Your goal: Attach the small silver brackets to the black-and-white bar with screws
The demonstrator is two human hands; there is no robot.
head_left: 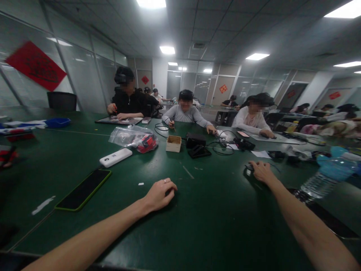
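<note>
On the green table (pixel 205 226), my left hand (pixel 159 194) rests with its fingers loosely bent and the thumb apart from them. It holds nothing, and a ring shows on one finger. A small white scrap (pixel 141 184) lies just left of it. Farther out to the right, my right hand (pixel 262 171) has its fingers closed at a small dark object with a pale face (pixel 249 170). Its kind is too blurred to tell. A thin bluish cable or strip (pixel 275 167) shows just past that hand.
A phone with a green edge (pixel 84 190) and a white power bank (pixel 116 157) lie left. Ahead are a plastic bag with red items (pixel 135 138), a small open box (pixel 173 144) and a black case (pixel 195 140). A water bottle (pixel 324 178) lies right. Several people sit opposite.
</note>
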